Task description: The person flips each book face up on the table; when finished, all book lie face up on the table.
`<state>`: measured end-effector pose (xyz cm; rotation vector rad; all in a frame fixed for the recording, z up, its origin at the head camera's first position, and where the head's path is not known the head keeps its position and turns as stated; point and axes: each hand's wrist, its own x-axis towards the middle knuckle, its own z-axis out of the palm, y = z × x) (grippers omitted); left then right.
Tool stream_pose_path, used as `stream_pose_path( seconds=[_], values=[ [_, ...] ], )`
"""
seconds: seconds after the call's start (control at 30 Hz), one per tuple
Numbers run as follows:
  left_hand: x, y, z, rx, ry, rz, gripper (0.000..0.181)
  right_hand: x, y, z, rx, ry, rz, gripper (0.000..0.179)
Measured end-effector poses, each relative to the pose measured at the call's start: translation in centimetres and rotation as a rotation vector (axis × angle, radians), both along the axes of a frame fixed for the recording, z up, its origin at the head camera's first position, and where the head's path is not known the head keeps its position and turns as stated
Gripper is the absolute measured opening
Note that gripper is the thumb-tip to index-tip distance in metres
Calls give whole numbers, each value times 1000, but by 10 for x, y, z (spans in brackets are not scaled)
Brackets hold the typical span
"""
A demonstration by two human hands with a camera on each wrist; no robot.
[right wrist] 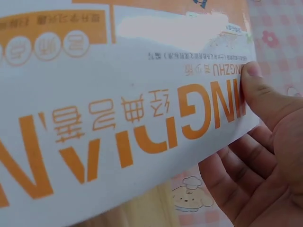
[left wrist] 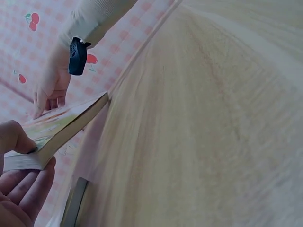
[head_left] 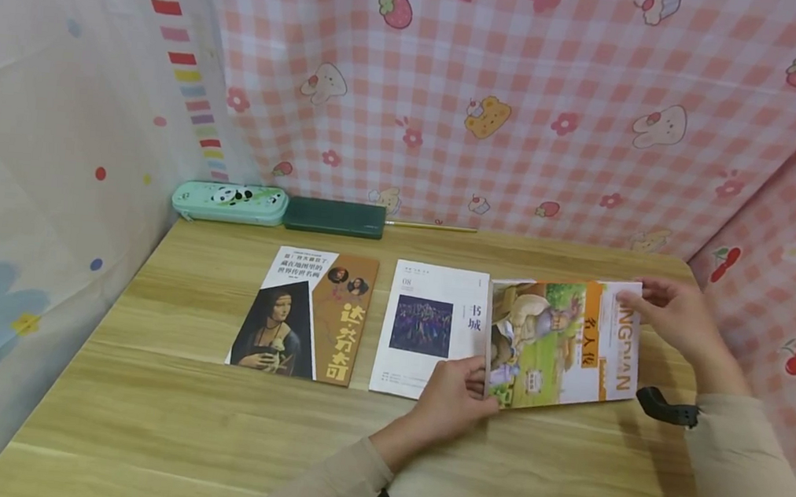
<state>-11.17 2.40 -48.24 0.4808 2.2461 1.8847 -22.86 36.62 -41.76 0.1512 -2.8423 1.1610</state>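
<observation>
Both hands hold a thick paperback book (head_left: 551, 345) with an orange, white and green illustrated cover, turned sideways above the table. My left hand (head_left: 447, 401) pinches its near left corner, thumb on top and fingers beneath, as the left wrist view shows. At the far right edge, my right hand (head_left: 679, 316) grips the book with the thumb on the cover and fingers underneath. Just left of it lies a white book (head_left: 422, 373) with a dark square picture, its right edge beside the held book. Farther left lies a brown and white book (head_left: 358, 300) with a portrait of a woman.
Along the back edge of the wooden table (head_left: 163, 409) stand a mint pencil case (head_left: 231, 204) with pandas and a dark green box (head_left: 335, 218). A thin brush-like stick (head_left: 435, 226) lies right of the box. Patterned curtains (head_left: 455, 88) hang behind and beside the table.
</observation>
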Motion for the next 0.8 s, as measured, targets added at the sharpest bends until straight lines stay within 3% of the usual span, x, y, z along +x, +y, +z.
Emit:
stream_pose_path(
  seconds=[0.13, 0.4, 0.7, 0.8],
  values=[
    [-1, 2, -4, -17, -18, -11, 28, -1, 3, -5, 39, -55, 7, 56],
    [-2, 5, -10, -92, -34, 0, 26, -7, 5, -14, 36, -151, 92, 58],
    [-2, 5, -5, -324, 27, 5, 23, -17, 7, -28, -5, -230, 150, 49],
    [-3, 5, -2, -392, 49, -10, 23, -18, 4, -29, 34, -223, 165, 47]
  ],
)
